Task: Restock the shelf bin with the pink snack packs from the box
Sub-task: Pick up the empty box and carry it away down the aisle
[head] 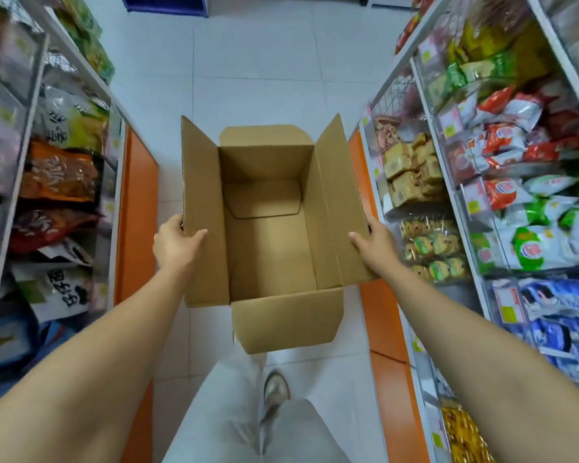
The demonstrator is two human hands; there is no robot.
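Cardboard box (268, 228) between left hand (174, 242), right hand (375, 243); both grip flaps.

Your box (271, 255): plain brown. Under you, floor tiles (254, 78) white, shelf bases (137, 212) orange. Your trousers (221, 412): pale grey. On your right, red-and-white packs (505, 142), blue packs (555, 305).

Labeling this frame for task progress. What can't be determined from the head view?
Head view only:
- Fingers of the left hand and right hand: behind the box side flaps; only thumbs show.
- Box underside: hidden by its own floor.
- Target shelf bin: cannot be identified; left-shelf packs motion-blurred, cut by the edge.
- Price tags: too small and blurred to read.
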